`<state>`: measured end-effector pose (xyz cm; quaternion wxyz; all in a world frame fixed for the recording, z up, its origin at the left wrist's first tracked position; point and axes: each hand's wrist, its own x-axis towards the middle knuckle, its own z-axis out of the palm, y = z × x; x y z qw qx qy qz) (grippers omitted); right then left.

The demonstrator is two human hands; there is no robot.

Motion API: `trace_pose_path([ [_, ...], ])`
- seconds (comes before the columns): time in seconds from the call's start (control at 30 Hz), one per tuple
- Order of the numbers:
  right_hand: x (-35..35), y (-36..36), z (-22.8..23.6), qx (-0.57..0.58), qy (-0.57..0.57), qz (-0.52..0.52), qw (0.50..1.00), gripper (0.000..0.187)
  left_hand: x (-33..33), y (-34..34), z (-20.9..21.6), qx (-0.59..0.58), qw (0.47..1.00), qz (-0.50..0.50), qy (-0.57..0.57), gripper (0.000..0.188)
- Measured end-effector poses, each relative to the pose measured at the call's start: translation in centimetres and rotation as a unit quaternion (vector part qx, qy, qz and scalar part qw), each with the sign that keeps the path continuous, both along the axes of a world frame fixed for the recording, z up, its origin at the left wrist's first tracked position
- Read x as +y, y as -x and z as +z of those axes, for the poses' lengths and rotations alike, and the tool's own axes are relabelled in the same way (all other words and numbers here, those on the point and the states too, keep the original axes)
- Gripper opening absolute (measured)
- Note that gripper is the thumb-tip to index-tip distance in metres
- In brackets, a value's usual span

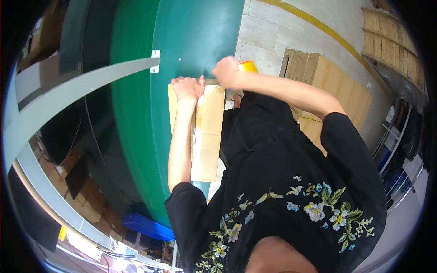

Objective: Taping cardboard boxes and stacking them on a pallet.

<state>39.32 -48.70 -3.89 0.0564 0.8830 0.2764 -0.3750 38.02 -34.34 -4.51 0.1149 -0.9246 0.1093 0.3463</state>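
A long cardboard box lies along the near edge of the green worktop, with shiny clear tape down its top seam. My left hand rests on the far end of the box, fingers laid over its edge and thumb apart. Just right of that end, my right hand is closed in a fist and somewhat blurred by motion. A yellow and orange roll of tape sticks out beside the right wrist, seemingly held in that fist. My forearm hides part of the box's left side.
The green worktop extends ahead, with a grey metal frame on its left. Large cardboard boxes stand on the tiled floor to the right, and a wooden pallet lies beyond. A blue bin sits lower left.
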Motion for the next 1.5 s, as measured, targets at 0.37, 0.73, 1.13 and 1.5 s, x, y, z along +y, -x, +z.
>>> trace_pose_path([
  [0.37, -1.0, 0.5, -1.3, -0.029, -0.035, -0.074, 0.996, 0.034, 8.0, 5.2, 6.0, -0.411, 0.649, 0.406, 0.495, 0.029],
  [0.73, -13.7, 7.4, 3.1, 0.191, -0.311, -0.577, 0.73, 0.043, 10.7, 38.0, -1.9, -0.162, 0.077, 0.895, 0.409, 0.066],
  [1.13, -0.9, 10.4, 11.3, 0.158, -0.515, -0.28, 0.795, 0.038, 3.0, 19.4, 8.9, -0.05, 0.195, 0.725, 0.659, 0.044],
  [1.5, 0.6, 14.5, 10.2, 0.067, -0.372, -0.237, 0.895, 0.04, 5.6, 18.7, 2.7, -0.191, 0.626, 0.553, 0.516, 0.007],
])
